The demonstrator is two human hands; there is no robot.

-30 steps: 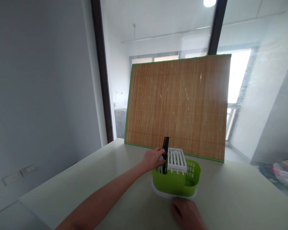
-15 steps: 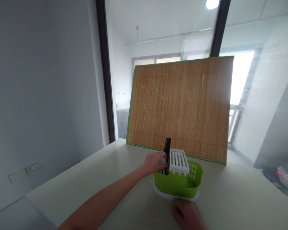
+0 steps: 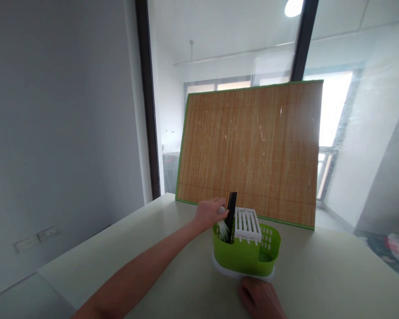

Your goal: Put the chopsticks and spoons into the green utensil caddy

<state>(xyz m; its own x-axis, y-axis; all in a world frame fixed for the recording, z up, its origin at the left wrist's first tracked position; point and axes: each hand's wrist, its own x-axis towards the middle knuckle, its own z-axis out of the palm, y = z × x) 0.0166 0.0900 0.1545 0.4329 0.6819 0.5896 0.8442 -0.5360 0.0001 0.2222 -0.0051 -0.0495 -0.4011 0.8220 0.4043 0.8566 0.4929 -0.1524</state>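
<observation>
A green caddy (image 3: 236,257) with a white base (image 3: 226,268) stands on the table. My left hand (image 3: 210,213) is above its left compartment, fingers closed round a silvery piece of cutlery (image 3: 224,231). Its lower part is blurred, so I cannot tell whether it is a spoon or a fork. Black chopsticks (image 3: 232,212) lean upright in the same compartment, just right of the hand. Across the caddy's middle sits a slotted white rack (image 3: 248,223) with small hooks in front. My right hand (image 3: 261,296) is curled into a fist on the table, against the front of the base.
Behind the caddy, a brown bamboo mat (image 3: 249,150) with green edging stands upright on the white table (image 3: 146,239). Glass panels with dark frames (image 3: 147,106) rise behind it. A grey wall (image 3: 63,110) is on the left.
My left hand has risen slightly and moved a little left, drawing the silvery cutlery upward in the compartment. My right hand and the caddy have stayed put.
</observation>
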